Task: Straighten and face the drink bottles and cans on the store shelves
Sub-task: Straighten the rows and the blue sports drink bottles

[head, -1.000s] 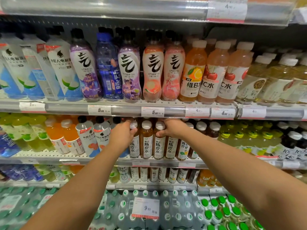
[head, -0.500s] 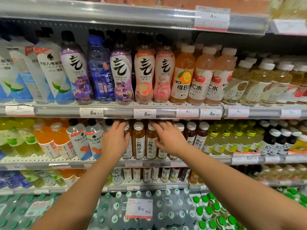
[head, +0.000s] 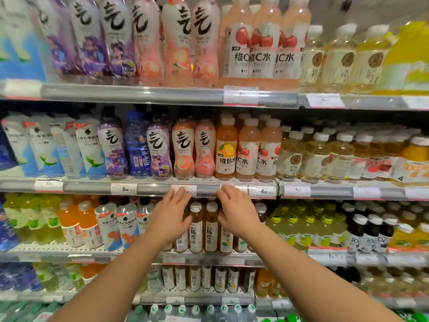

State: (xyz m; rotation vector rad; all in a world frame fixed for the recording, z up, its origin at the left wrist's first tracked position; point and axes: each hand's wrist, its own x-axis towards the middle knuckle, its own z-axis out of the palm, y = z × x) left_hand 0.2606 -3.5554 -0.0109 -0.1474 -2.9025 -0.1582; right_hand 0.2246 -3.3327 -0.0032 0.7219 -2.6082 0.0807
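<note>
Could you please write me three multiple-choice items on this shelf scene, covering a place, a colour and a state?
1. Where is the blue bottle?
A. The shelf above the hands
B. The bottom shelf
C. In a hand

2. What colour are the caps of the amber tea bottles between the hands?
A. Green
B. White
C. Black

3. How is the left hand?
A. Clenched in a fist
B. Hanging down
C. Fingers straight by the bottles

Answers: 1 A, it stands among purple bottles one shelf up. 2 B, both caps are white. 3 C, the fingers are extended, like the right hand.
</note>
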